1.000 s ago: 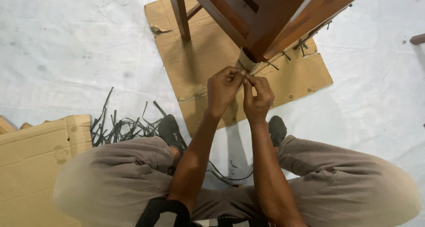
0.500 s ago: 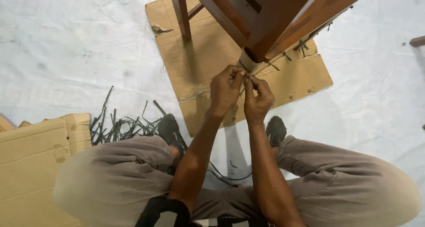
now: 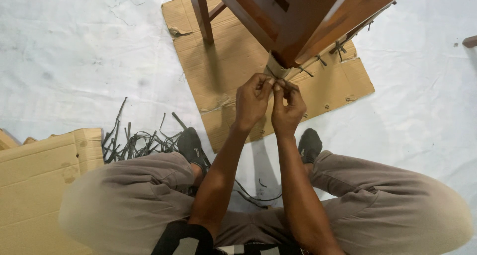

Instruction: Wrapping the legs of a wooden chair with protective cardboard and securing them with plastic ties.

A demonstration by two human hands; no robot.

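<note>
Polished reddish-brown wood, smooth with a slight sheen: the chair leg (image 3: pixel 303 31) above your hands. Its foot wears a matt tan cardboard wrap (image 3: pixel 275 68). Beneath the leg, a flat cardboard sheet (image 3: pixel 233 51), rough, creased, torn-edged. Left of it, matt dark plastic-looking strips (image 3: pixel 136 140). Under all, dull white scuffed floor covering (image 3: pixel 74 51).

- Left hand (image 3: pixel 252 102): raised in front of the body, fingers curled inward, thumb and forefinger pinched together at the tips.
- Right hand (image 3: pixel 287 107): just beside the left, touching it at the fingertips, fingers bent in a matching pinch.
- Both forearms: bare, extended forward, converging between the bent knees.
</note>
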